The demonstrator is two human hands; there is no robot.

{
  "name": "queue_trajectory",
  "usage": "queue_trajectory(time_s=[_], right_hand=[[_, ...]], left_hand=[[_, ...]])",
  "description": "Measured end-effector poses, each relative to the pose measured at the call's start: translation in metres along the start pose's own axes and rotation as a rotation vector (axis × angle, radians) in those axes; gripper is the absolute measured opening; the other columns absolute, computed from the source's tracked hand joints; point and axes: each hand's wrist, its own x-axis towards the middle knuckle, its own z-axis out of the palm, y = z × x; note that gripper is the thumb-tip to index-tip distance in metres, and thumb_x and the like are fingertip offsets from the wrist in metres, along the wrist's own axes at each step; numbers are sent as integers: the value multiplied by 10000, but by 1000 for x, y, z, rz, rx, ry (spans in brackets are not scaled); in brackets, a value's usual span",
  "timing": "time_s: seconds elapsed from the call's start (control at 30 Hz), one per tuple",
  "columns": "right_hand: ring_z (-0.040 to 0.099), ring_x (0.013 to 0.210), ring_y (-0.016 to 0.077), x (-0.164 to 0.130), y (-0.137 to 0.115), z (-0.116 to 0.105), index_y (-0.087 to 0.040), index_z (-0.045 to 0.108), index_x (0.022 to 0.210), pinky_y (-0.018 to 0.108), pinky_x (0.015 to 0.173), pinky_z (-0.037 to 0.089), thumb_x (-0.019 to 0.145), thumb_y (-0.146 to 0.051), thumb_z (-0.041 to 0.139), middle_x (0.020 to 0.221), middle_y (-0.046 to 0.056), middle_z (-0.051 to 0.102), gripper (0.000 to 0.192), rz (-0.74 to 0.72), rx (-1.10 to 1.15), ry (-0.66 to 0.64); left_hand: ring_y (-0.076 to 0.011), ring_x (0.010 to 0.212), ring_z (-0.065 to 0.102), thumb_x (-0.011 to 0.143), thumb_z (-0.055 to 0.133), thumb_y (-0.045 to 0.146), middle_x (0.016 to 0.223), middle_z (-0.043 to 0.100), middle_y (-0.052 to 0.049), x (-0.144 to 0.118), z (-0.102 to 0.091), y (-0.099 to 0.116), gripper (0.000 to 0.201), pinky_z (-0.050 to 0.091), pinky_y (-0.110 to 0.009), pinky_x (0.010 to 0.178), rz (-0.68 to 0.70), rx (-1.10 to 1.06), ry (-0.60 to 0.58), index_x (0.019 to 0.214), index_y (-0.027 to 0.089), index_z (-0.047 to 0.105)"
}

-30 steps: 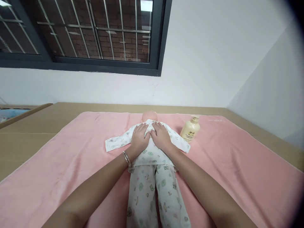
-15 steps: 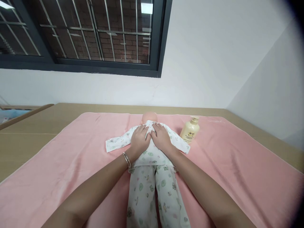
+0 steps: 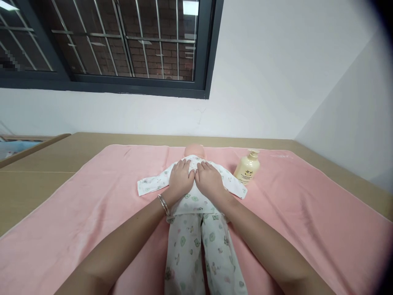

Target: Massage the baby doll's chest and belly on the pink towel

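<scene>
Pink towel; both hands flat, palms down, side by side on doll chest.

A pink towel covers most of a tan table, its far edge running near the white wall. A cream pump bottle stands upright on the towel, right of centre, with a small dark mark on its front. A dark-framed window with metal bars is set in the wall above; a brick wall shows through it. A wooden rail slants at the far left.
</scene>
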Motion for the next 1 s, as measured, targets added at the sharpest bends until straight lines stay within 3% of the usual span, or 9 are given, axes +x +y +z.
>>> queue_trajectory(time_s=[0.17, 0.3, 0.43, 0.6, 0.8, 1.0], right_hand=[[514, 1218, 260, -1, -1, 0, -72, 598, 1201, 365, 1061, 335, 966, -258, 324, 1244, 183, 613, 406, 20, -2, 22], [485, 1256, 246, 3, 4, 2, -99, 580, 1247, 369, 1097, 280, 945, -249, 351, 1304, 153, 584, 408, 36, 62, 24], [409, 1327, 249, 10, 13, 4, -131, 522, 1328, 423, 1123, 226, 916, -261, 392, 1416, 129, 492, 451, 42, 144, -65], [346, 1369, 247, 13, 18, 8, -141, 464, 1383, 442, 1135, 191, 914, -260, 378, 1470, 110, 429, 492, 46, 179, -95], [475, 1264, 239, 8, 14, 7, -115, 604, 1218, 353, 1093, 288, 898, -245, 412, 1321, 134, 576, 395, 4, 148, 35], [543, 1199, 220, 2, 10, 3, -183, 681, 1019, 303, 970, 412, 889, -252, 435, 1190, 88, 662, 287, 19, 145, 85]], left_hand=[[-304, 1279, 474, 907, 446, 270, 1361, 545, -146, 0, 2, -1, 419, 348, -507, 1089, 12, -8, 6, 1299, 147, 531], [-275, 1230, 529, 909, 430, 231, 1288, 610, -133, 0, 2, -3, 352, 390, -466, 1077, 90, -8, 32, 1201, 134, 603], [-251, 1141, 597, 902, 433, 199, 1168, 681, -113, -2, 2, -2, 280, 456, -426, 1027, 181, -7, 140, 1054, 149, 663], [-251, 1064, 635, 879, 468, 187, 1074, 715, -104, -7, 1, 2, 235, 496, -408, 980, 153, -8, 225, 956, 152, 687], [-248, 1178, 579, 894, 454, 202, 1200, 669, -107, -6, 2, 2, 298, 454, -407, 1044, 62, -14, 156, 1091, 145, 669], [-296, 1261, 505, 900, 441, 227, 1328, 583, -143, -1, 1, 1, 400, 385, -472, 1093, 3, 12, 37, 1247, 97, 589]])
